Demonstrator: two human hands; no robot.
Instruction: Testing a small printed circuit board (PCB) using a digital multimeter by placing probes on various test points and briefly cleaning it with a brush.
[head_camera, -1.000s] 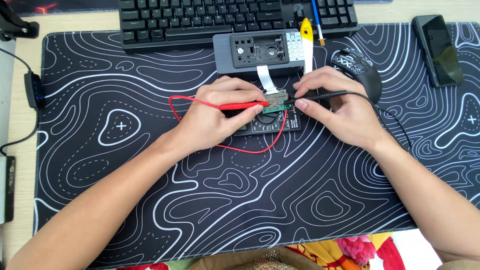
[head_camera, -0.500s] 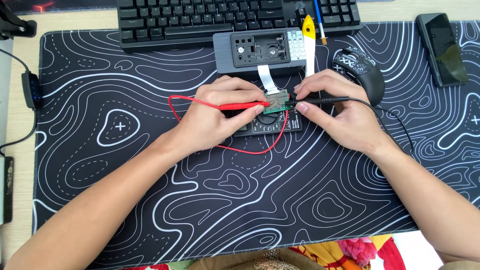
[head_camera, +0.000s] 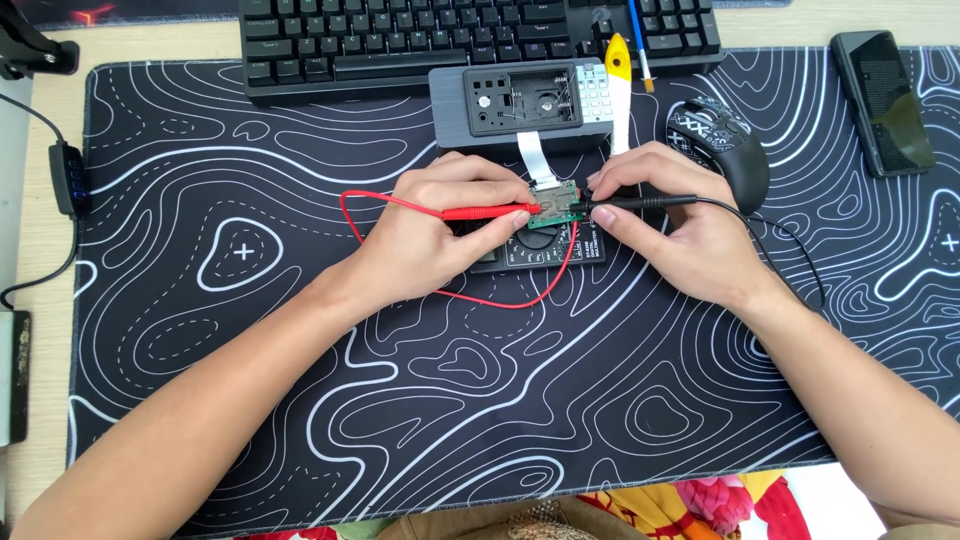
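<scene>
My left hand (head_camera: 440, 225) grips a red test probe (head_camera: 480, 212) whose tip touches a small green circuit board (head_camera: 556, 204). From the other side my right hand (head_camera: 675, 235) presses a black test probe (head_camera: 640, 202) to the same board. The board lies on top of a black multimeter (head_camera: 555, 243), mostly hidden under both hands. A red lead (head_camera: 520, 296) loops below the meter. A white ribbon cable (head_camera: 538, 160) runs from the board up to an opened grey device case (head_camera: 520, 100).
A black keyboard (head_camera: 470, 35) lies at the back, a black mouse (head_camera: 722, 145) at the right, a phone (head_camera: 885, 100) at the far right. A yellow-and-white pry tool (head_camera: 619, 90) rests by the case. Everything sits on a black desk mat (head_camera: 480, 400) with white contour lines.
Both hands and probes stay on the board; only the view has shifted slightly.
</scene>
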